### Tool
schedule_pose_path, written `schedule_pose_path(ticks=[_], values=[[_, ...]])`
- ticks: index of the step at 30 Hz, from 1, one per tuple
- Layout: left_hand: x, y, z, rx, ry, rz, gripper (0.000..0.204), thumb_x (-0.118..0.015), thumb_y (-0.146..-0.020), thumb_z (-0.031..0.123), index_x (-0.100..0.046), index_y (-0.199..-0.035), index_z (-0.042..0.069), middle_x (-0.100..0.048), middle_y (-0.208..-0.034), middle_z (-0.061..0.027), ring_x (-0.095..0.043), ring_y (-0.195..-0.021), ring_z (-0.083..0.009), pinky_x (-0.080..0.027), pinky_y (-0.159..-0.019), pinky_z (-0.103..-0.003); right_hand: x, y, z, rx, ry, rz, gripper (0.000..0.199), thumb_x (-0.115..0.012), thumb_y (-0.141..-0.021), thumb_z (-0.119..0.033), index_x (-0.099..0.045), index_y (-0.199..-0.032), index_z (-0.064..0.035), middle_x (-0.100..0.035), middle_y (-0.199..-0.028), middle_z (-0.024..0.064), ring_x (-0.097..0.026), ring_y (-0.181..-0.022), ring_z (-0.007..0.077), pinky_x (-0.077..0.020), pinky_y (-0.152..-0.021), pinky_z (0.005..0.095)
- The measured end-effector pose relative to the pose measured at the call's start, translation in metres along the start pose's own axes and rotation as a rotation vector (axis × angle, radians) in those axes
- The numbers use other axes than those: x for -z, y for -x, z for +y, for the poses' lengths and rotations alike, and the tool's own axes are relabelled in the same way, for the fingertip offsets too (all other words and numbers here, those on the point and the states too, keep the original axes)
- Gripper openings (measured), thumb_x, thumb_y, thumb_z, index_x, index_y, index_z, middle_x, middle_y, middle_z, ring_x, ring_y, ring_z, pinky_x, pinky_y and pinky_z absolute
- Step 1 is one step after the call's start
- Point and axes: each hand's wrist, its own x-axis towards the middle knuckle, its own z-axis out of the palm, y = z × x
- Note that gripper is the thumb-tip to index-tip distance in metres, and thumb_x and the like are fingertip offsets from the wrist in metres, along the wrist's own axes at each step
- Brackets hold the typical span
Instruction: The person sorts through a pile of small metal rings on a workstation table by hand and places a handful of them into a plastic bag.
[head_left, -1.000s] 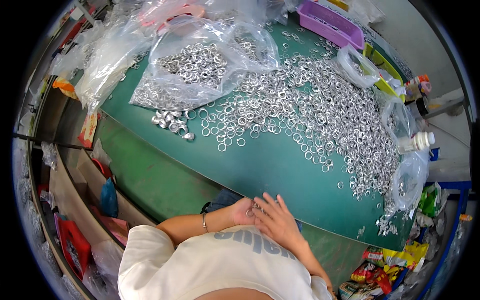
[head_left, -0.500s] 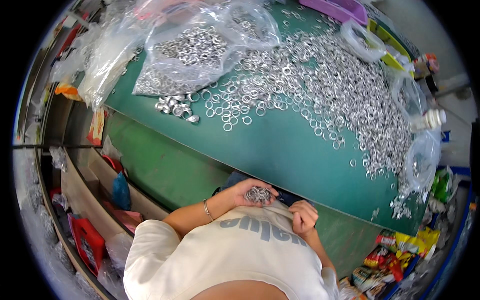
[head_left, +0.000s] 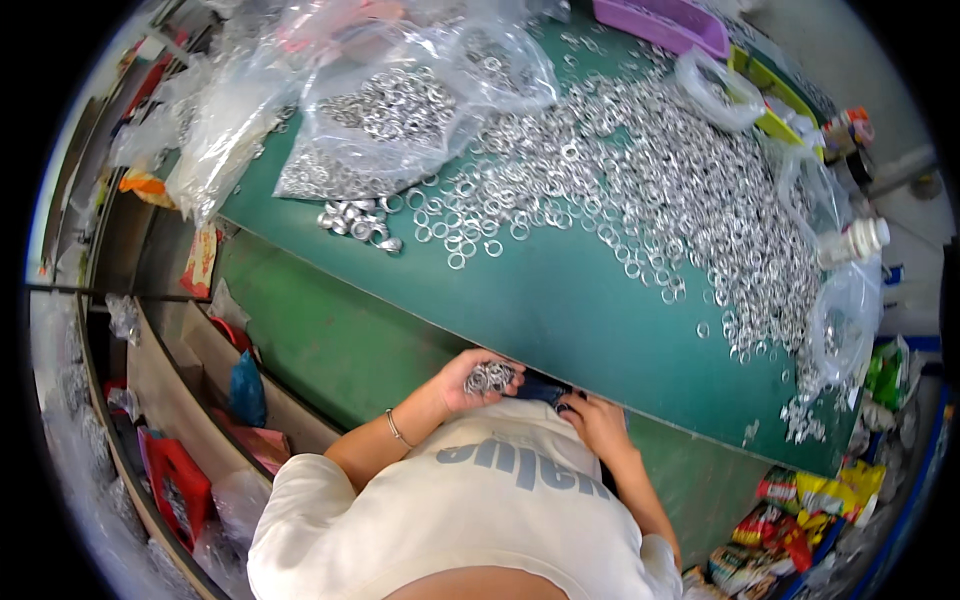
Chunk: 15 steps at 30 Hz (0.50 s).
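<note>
The left hand (head_left: 458, 384) cups a small heap of rings (head_left: 490, 377), palm up, just beside the near edge of the green bench (head_left: 560, 300). The right hand (head_left: 598, 422) is close by, fingers curled; I cannot tell if it holds anything. A big ring pile (head_left: 690, 180) lies on the bench beside a clear bag (head_left: 440, 155) of rings.

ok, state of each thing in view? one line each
Left hand: palm up, cupped around rings
Handful of rings: loose in the left palm
Right hand: fingers bent, grip unclear
Table rings: loose, heaped and spread
Clear bag: holding rings, closure unclear
Purple basket: uncovered
White bottle: capped
</note>
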Motion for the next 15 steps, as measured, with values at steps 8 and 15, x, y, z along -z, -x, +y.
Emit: schedule_pose_path(ticks=[8,15], values=[[-0.014,0.01,-0.009,0.022,-0.094,-0.009,0.03,-0.058,-0.09,0.024,-0.065,-0.102,-0.002,-0.066,-0.089,-0.0146,-0.064,-0.075,-0.0213,-0.044,-0.044,-0.025,-0.014,-0.002,0.01,0.115,0.164,0.017,0.014,-0.07,-0.076,-0.016,-0.068,-0.084,-0.0054,-0.059,-0.105,0.0135,-0.056,-0.1,0.0355,-0.0446,-0.082,0.0488],[-0.055,0.031,-0.015,0.062,-0.11,-0.018,0.03,-0.055,-0.092,0.024,-0.064,-0.105,-0.002,-0.066,-0.09,-0.0143,-0.065,-0.077,-0.0219,-0.047,-0.048,-0.026,0.054,0.022,-0.061,-0.069,-0.292,0.202,0.006,-0.069,-0.08,-0.005,-0.066,-0.084,-0.0016,-0.062,-0.08,0.0117,-0.06,-0.071,0.0327,-0.0475,-0.064,0.0401]])
